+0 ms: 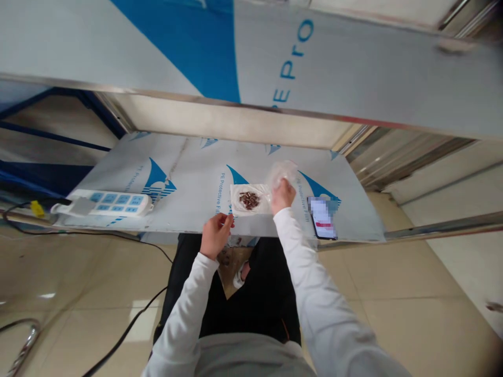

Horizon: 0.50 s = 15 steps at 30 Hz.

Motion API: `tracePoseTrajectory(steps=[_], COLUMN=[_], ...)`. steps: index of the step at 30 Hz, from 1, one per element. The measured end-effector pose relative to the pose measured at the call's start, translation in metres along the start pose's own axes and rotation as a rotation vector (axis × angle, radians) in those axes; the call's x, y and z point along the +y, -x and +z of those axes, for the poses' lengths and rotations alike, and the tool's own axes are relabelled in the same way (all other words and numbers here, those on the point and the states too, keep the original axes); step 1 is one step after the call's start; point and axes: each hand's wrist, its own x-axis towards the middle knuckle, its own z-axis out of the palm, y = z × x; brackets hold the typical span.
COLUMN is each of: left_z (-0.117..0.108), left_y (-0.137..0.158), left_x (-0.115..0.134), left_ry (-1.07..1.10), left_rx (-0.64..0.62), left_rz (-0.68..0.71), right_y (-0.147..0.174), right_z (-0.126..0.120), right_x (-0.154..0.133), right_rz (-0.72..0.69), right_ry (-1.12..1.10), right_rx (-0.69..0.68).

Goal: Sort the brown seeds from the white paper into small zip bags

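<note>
A small white square tray or packet (238, 209) lies on the film-covered table, with a heap of small brown, shiny pieces (249, 200) in its middle. Just right of it, my right hand (283, 196) is closed on a crumpled clear plastic bag (285, 170), which looks blurred. My left hand (216, 235) is at the table's front edge, left of the packet and apart from the heap. Its thumb and fingers are drawn together, and something small and dark reddish shows at the tips, too small to name.
A white power strip (118, 203) with blue sockets lies at the left, its black cable (118, 234) trailing off the edge. A phone (324, 219) lies to the right of my right hand. An upper shelf (334, 68) overhangs the table (196, 173).
</note>
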Motion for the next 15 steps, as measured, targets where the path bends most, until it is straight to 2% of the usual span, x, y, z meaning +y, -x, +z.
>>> tracePoseTrajectory(steps=[5,8,11,15], left_z=[-0.042,-0.072,-0.092,-0.098], left_y=[-0.004,-0.005,-0.004,-0.004], left_x=[-0.021,-0.037,-0.049,-0.056], left_ry=[0.108,0.098,0.077,0.055], left_rx=[0.273,0.42,0.508,0.533], left_rz=[-0.126,-0.168,-0.19,-0.203], right_y=[0.037,0.065,0.088,0.101], right_z=[0.109,0.157,0.182,0.18], right_x=[-0.064,-0.076,-0.068,-0.062], right_rz=[-0.216,-0.339,-0.372,-0.435], right_ry=[0.183,0.272,0.378,0.487], right_rx=[-0.291,-0.484,-0.606,-0.667])
